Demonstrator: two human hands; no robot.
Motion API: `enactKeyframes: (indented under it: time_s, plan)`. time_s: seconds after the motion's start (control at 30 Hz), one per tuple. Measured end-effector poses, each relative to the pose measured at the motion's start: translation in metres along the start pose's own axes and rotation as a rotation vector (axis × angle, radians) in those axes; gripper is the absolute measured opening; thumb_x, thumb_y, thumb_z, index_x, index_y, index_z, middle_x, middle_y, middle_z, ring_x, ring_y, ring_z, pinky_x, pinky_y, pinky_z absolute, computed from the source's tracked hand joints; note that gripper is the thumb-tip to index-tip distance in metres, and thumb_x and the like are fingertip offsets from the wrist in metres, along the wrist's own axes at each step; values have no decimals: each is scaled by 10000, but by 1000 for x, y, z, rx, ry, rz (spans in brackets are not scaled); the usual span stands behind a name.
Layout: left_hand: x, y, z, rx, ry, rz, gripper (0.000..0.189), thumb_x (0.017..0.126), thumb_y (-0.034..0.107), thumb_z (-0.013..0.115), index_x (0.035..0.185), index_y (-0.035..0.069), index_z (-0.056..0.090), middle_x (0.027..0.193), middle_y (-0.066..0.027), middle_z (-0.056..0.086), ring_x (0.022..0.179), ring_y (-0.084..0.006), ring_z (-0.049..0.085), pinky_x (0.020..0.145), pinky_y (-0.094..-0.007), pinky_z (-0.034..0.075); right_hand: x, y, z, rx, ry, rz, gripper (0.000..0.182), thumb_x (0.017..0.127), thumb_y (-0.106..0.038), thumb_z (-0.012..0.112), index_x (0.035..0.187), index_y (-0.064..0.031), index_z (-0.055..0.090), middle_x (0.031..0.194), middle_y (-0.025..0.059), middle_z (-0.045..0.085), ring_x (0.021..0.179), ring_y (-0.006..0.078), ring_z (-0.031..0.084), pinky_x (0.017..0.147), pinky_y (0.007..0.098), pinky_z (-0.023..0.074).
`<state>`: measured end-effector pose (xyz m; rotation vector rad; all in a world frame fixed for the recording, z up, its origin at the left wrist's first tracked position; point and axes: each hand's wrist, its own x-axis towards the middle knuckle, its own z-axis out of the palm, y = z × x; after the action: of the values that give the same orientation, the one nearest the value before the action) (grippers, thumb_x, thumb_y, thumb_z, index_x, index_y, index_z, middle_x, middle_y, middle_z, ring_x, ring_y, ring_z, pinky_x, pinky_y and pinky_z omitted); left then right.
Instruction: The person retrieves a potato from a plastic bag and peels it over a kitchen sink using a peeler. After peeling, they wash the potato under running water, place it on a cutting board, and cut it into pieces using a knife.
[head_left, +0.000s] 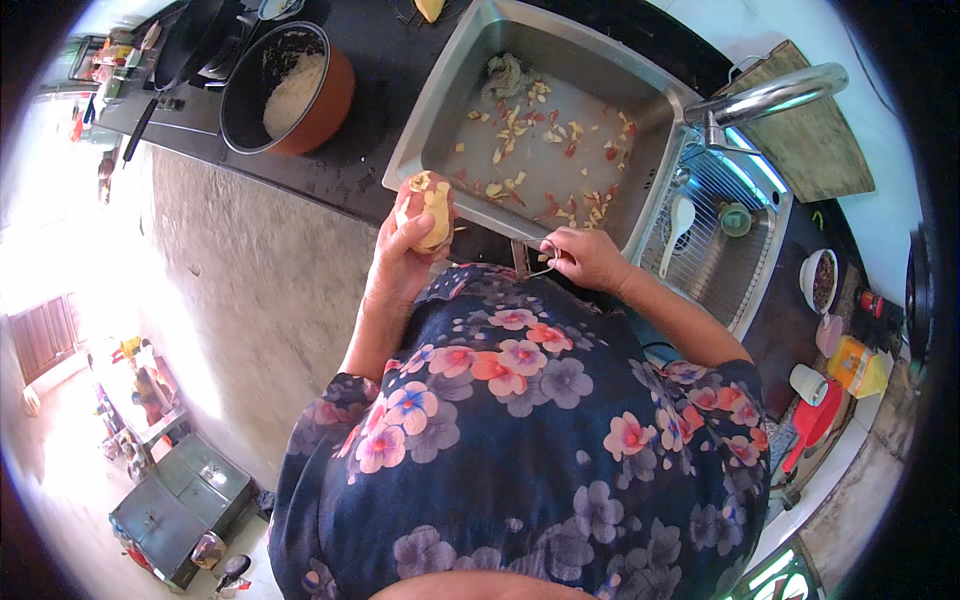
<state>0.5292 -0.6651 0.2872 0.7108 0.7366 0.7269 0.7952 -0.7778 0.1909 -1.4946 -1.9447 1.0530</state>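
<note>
My left hand (405, 251) grips a partly peeled sweet potato (426, 210), reddish skin still on much of it and pale yellow flesh bared in strips. It is held up at the near left corner of the steel sink (420, 154). In my right hand (586, 257) is a metal peeler (523, 259) by its wire handle, its blade end pointing left, apart from the sweet potato. Both hands are at the front rim of the sink. Cloudy water (547, 157) covers the basin floor, with red and yellow peelings (574, 139) scattered in it.
A crumpled cloth (506, 76) lies in the sink's far left corner. The faucet (765, 97) arches beside a wooden cutting board (814, 124). The drainer (694, 247) holds a white spoon (679, 229) and green cup (736, 220). A pot of rice (330, 97) stands on the black counter.
</note>
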Motion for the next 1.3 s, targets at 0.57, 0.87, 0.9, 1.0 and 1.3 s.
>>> enactKeyframes:
  time_s: [0.57, 0.87, 0.9, 1.0, 1.3]
  plan:
    - [-10, -26, -14, -151, 199, -20, 516, 813, 286, 683, 1258, 104, 494, 1061, -65, 578, 827, -122, 558, 557, -225, 411, -7, 42, 18, -383, 47, -117, 138, 785, -146, 643, 895, -96, 577, 862, 93, 547, 684, 302, 616, 595, 416, 513]
    - [-20, -33, -29, -204, 292, 30, 512, 819, 299, 683, 1268, 141, 495, 1092, -47, 588, 870, -112, 574, 566, -219, 417, 11, 30, 11, -282, 104, -14, 106, 834, -142, 611, 908, -104, 544, 875, 109, 558, 699, 331, 619, 604, 452, 518]
    - [-21, -34, -33, -206, 273, 39, 517, 819, 300, 685, 1272, 143, 492, 1098, -47, 589, 884, -114, 577, 570, -222, 419, 22, 25, 9, -198, 143, 7, 110, 834, -135, 609, 918, -106, 544, 882, 110, 565, 711, 340, 620, 611, 458, 518]
    - [-25, -33, -39, -201, 257, 50, 536, 819, 306, 692, 1286, 150, 480, 1112, -44, 590, 922, -119, 586, 579, -229, 424, 57, 7, 21, -147, 181, -75, 123, 825, -123, 610, 927, -105, 544, 896, 105, 590, 743, 354, 632, 644, 460, 522]
    - [-33, -39, -24, -171, 222, 130, 547, 909, 459, 598, 1326, 129, 472, 1145, -66, 605, 996, -152, 589, 618, -233, 428, 95, 0, 49, -512, -14, -159, 99, 847, -114, 540, 916, -77, 601, 869, 138, 623, 760, 311, 681, 648, 392, 567]
